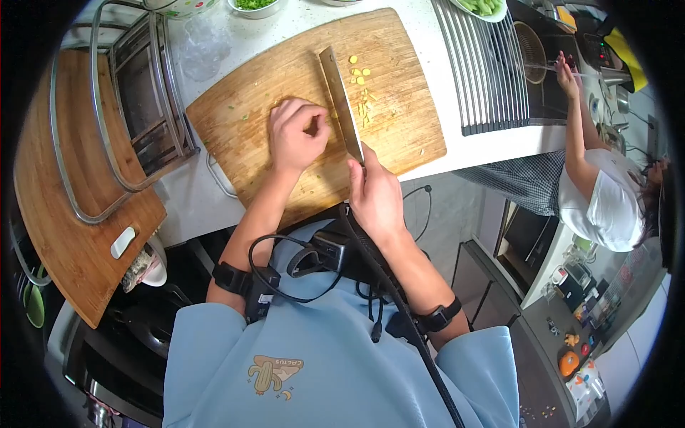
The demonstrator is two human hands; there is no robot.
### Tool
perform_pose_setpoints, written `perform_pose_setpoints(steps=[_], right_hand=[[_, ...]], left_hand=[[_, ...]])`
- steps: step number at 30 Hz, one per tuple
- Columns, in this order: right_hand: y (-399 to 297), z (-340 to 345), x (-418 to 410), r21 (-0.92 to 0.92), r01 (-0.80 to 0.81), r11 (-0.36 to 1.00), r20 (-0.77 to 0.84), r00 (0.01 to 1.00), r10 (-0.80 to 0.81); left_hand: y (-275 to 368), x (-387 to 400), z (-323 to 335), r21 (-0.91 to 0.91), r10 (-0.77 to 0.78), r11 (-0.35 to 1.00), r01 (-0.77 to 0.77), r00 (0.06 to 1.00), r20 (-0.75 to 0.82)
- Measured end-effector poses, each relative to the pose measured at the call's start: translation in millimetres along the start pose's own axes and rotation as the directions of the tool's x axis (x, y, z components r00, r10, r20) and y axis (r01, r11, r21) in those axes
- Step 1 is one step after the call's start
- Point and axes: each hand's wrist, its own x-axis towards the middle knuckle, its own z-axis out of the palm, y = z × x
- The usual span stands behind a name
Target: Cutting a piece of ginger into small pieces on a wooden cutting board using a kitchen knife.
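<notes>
My right hand [374, 195] grips the handle of a kitchen cleaver [341, 101], its broad metal blade pointing away from me over a wooden cutting board [417, 112]. My left hand [299, 131] rests on the board just left of the blade, fingers curled; whether something is inside them cannot be told. A small yellow piece, possibly ginger, shows between the left hand and the blade. Right of the blade lie several round yellow slices [360, 80], with thin yellow strips [365, 107] nearer me. Green bits are scattered on the board's left part.
A metal rack [101, 107] and a second wooden board [80, 214] stand left, near a crumpled plastic bag [203, 48]. Bowls of chopped greens [254, 4] and green vegetable pieces [481, 6] sit behind. A roll-up drying rack [489, 80] lies right, by another person [604, 187] at a sink.
</notes>
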Motion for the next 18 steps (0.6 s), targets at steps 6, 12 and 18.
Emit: perform_pose_setpoints(steps=[6,12,18], right_hand=[[-3.0,-0.5,-0.7,-0.003,0.015,1.000,-0.016,1.000,-0.015],[-2.3,2.2,0.0,-0.024,0.023,0.999,-0.004,1.000,-0.023],[-5.7,4.1,1.6,-0.071,0.030,0.997,-0.006,1.000,-0.031]], left_hand=[[-2.6,-0.9,0.9,0.097,0.038,0.994,-0.043,0.998,0.046],[-2.7,-0.6,1.0,0.098,0.039,0.994,-0.045,0.998,0.058],[-4.9,-2.4,1.0,0.107,0.019,0.994,-0.027,0.997,0.075]])
